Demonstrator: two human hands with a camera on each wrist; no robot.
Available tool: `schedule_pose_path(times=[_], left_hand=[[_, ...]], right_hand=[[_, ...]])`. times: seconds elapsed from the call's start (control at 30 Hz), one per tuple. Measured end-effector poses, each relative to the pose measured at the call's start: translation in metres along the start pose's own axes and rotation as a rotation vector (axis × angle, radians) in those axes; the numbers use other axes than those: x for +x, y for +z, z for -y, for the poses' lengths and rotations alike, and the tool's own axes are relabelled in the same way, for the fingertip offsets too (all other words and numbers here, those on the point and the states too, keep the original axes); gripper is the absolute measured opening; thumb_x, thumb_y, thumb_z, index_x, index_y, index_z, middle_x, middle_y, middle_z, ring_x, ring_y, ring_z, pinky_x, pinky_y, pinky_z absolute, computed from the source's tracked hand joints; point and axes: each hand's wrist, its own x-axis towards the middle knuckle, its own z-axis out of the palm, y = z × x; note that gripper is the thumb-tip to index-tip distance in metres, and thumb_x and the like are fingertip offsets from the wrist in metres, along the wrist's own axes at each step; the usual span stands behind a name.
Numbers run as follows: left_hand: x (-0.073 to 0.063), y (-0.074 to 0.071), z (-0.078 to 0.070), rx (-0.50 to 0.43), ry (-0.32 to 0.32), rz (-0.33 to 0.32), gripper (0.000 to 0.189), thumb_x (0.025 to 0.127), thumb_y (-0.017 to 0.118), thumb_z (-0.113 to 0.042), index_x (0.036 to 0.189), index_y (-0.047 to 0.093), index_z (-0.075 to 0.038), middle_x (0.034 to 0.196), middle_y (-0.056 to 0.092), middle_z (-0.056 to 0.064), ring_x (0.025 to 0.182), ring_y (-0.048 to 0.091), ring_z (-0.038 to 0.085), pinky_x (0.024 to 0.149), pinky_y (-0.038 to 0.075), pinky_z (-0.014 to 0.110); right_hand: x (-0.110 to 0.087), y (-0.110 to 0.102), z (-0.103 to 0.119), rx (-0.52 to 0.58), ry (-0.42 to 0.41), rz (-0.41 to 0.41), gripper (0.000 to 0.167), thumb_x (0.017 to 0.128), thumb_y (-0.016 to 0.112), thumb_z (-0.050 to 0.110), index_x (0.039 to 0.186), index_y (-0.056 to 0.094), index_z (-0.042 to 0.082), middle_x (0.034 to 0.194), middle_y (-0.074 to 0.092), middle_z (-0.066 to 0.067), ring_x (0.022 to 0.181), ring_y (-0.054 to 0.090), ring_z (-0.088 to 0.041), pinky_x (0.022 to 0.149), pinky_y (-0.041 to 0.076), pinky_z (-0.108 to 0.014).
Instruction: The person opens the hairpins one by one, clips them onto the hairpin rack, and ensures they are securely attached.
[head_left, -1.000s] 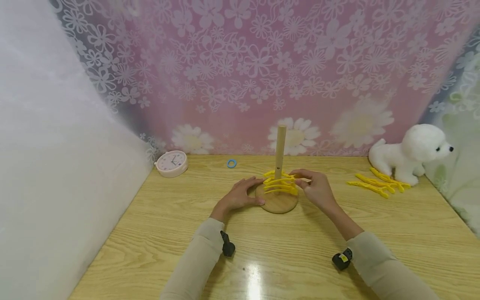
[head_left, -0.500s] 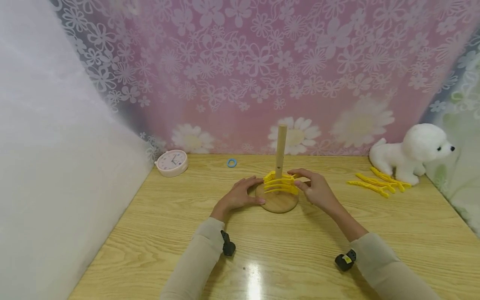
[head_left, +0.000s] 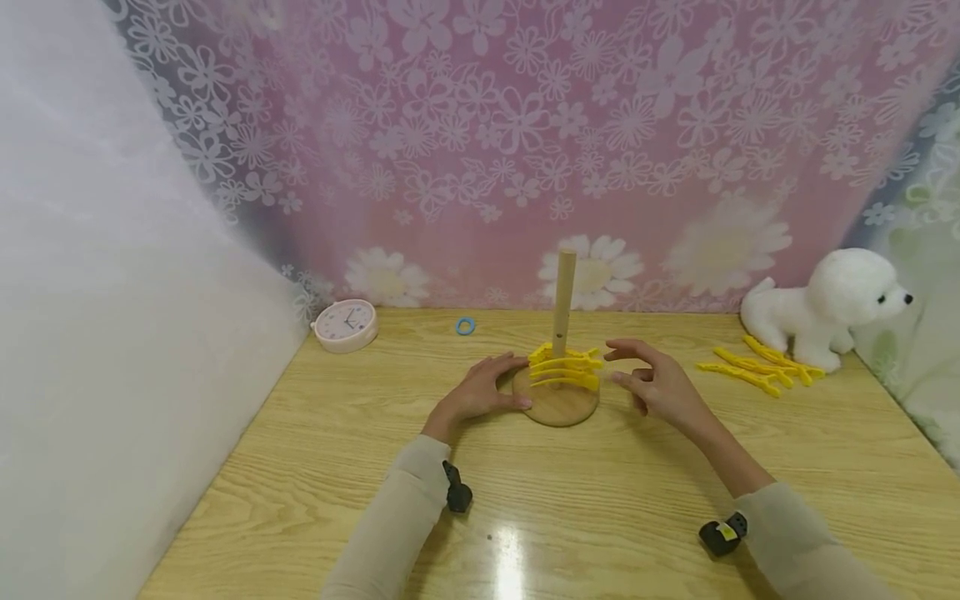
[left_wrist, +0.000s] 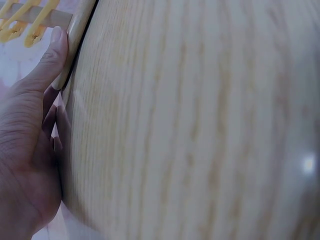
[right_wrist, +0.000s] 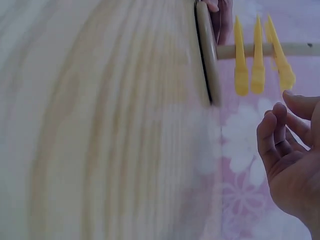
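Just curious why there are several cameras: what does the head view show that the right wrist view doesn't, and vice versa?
Head view only: clock, blue ring, white toy dog and loose yellow pieces beside it.
Right wrist view only: a dark strip under the base.
Both: base, yellow pieces at the post, left hand, right hand, tabletop and flowered backdrop.

No text, brand or number legible. Pink clock [head_left: 346, 325], nine o'clock from the head view's centre: face carries small marks, too small to read. Black wrist camera [head_left: 717, 542], about four o'clock: bears a yellow-and-white label [head_left: 726, 532]; whatever is printed on it cannot be resolved.
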Motion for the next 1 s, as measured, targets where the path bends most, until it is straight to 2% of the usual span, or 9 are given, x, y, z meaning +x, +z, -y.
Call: schedule_pose_path(times=[0.1, 0.37, 0.5, 0.7, 0.9, 1.0], left_hand=[[0.001, -0.001, 0.001, 0.009, 0.005, -0.003, 0.082, 0.09, 0.079, -0.051, 0.16, 0.042, -0.03, 0.172, 0.026, 0.001, 0.161, 0.009, 0.031, 0.13, 0.006, 0.054], [0.004, -0.001, 0.003, -0.001, 0.005, -0.01, 0.083, 0.089, 0.08, -0.052, 0.16, 0.043, -0.03, 0.171, 0.027, 0.001, 0.161, 0.011, 0.03, 0.129, 0.007, 0.054], [0.003, 0.001, 0.003, 0.002, -0.004, -0.006, 0.083, 0.089, 0.08, -0.053, 0.16, 0.043, -0.031, 0.172, 0.026, 0.0, 0.161, 0.01, 0.031, 0.129, 0.008, 0.055], [0.002, 0.0, 0.001, -0.011, 0.004, -0.009, 0.082, 0.089, 0.08, -0.051, 0.16, 0.043, -0.029, 0.171, 0.026, 0.0, 0.161, 0.01, 0.03, 0.13, 0.006, 0.053], [0.0, 0.0, 0.0, -0.015, 0.005, -0.004, 0.082, 0.09, 0.08, -0.049, 0.16, 0.043, -0.029, 0.172, 0.026, 0.001, 0.161, 0.01, 0.029, 0.13, 0.004, 0.051], [-0.001, 0.0, -0.001, -0.017, 0.001, -0.006, 0.082, 0.09, 0.08, -0.049, 0.16, 0.043, -0.029, 0.172, 0.026, 0.001, 0.161, 0.01, 0.029, 0.13, 0.005, 0.051]], right_hand=[[-0.009, -0.012, -0.008, 0.007, 0.017, -0.016, 0.051, 0.106, 0.063, 0.014, 0.155, 0.047, 0.011, 0.142, 0.055, -0.026, 0.049, 0.051, -0.029, 0.043, 0.049, -0.041], [-0.032, -0.05, -0.028, -0.072, 0.153, -0.016, 0.064, 0.107, 0.062, 0.027, 0.16, 0.035, 0.003, 0.148, 0.047, -0.028, 0.056, 0.053, -0.024, 0.046, 0.046, -0.036], [-0.043, -0.072, -0.04, -0.115, 0.186, -0.059, 0.065, 0.107, 0.063, 0.029, 0.159, 0.036, 0.001, 0.147, 0.048, -0.026, 0.058, 0.053, -0.02, 0.048, 0.047, -0.034], [-0.055, -0.101, -0.062, -0.176, 0.225, -0.152, 0.067, 0.106, 0.065, 0.029, 0.157, 0.036, -0.003, 0.138, 0.051, -0.014, 0.061, 0.057, -0.018, 0.051, 0.051, -0.031], [-0.064, -0.118, -0.074, -0.157, 0.29, -0.253, 0.067, 0.104, 0.067, 0.026, 0.155, 0.037, -0.004, 0.126, 0.052, 0.01, 0.061, 0.058, -0.015, 0.052, 0.055, -0.031], [-0.068, -0.123, -0.078, -0.186, 0.315, -0.314, 0.065, 0.103, 0.069, 0.024, 0.153, 0.04, -0.005, 0.123, 0.053, 0.005, 0.06, 0.06, -0.013, 0.052, 0.056, -0.031]])
